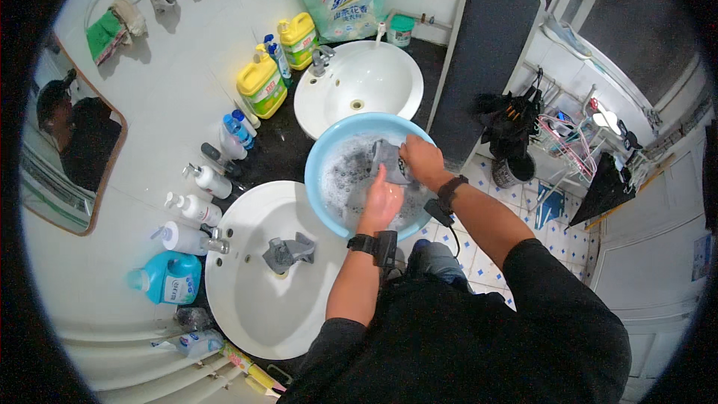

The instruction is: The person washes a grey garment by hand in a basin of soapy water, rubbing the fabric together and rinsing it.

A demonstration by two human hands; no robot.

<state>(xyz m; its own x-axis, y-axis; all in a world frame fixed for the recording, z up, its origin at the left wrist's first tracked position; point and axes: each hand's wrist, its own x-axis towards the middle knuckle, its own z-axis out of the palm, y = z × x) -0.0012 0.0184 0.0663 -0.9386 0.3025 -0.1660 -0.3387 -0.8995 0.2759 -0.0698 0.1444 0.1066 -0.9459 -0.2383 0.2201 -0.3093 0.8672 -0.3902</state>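
A light blue basin (314, 188) of sudsy water stands in front of me, partly over the counter between two sinks. Above the suds is a small wet grey cloth, apparently a sock (387, 158), with a dark mark on it. My right hand (423, 160) pinches its right side with curled fingers. Against its lower left edge is my left hand (383, 200), thumb raised and wet with foam; its other fingers are partly hidden, but seem closed on the cloth. A second grey sock (288, 252) lies crumpled over the drain of the near left sink (239, 314).
Behind the basin is another white sink (404, 78). Along the wall stand yellow jugs (262, 88), pump bottles (196, 209) and a blue detergent bottle (168, 277). To the right are a tall dark panel (486, 60), a bin (514, 170) and a wire rack (572, 142).
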